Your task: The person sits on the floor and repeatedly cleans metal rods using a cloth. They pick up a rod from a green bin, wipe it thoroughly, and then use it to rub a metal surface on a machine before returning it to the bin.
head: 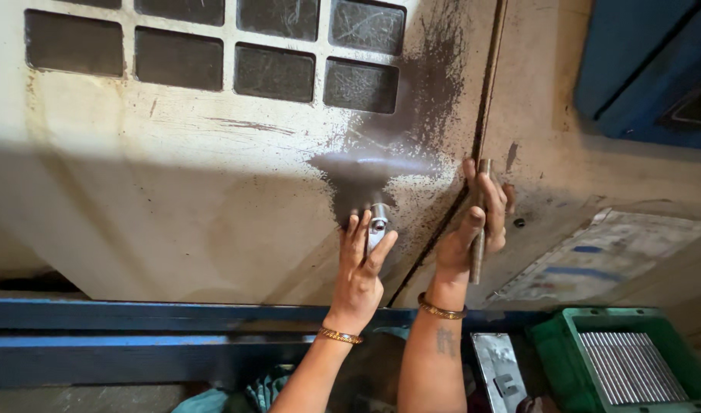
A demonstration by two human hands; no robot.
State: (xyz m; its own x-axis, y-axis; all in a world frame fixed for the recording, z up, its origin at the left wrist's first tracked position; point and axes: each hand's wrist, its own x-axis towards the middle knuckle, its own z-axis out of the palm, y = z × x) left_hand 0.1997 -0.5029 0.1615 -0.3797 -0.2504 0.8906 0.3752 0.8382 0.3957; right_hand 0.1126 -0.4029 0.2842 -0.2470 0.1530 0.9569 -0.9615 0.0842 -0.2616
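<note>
My left hand (pixel 360 264) is raised in front of a dirty cream machine panel (pixel 175 183) and holds a small shiny metal cylinder (pixel 378 222) between thumb and fingers. A blurred grey streak (pixel 373 164) hangs just above the piece, over a dark sprayed stain (pixel 431 84) on the panel. My right hand (pixel 473 222) is up beside it, to the right, gripping a thin metal rod (pixel 480 229) held upright. Both wrists wear gold bangles.
A grid of dark square windows (pixel 213 42) fills the panel's top. A blue metal rail (pixel 136 336) runs below. A green crate (pixel 618 367) with a ribbed metal insert sits at bottom right, a blue housing (pixel 641 69) at top right, worn paper sheet (pixel 603 256) beneath.
</note>
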